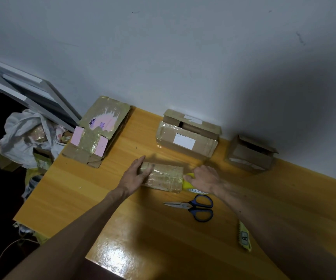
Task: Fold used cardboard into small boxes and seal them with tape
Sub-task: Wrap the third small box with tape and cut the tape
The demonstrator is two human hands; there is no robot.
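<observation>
Head view: a small box is taped on the bench.
The left hand presses flat on the box's left end, and the right hand grips a yellow tape dispenser against its right end. Scissors lie near its front-right corner.

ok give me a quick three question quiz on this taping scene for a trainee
1. True or false: the scissors lie on the table with neither hand touching them.
2. Multiple choice: the left hand rests on A) the small taped box, B) the open box by the wall, C) the scissor handles.
3. Fill in: the right hand holds a ____ tape dispenser at the right end of that box.

Key: 1 true; 2 A; 3 yellow.
</observation>
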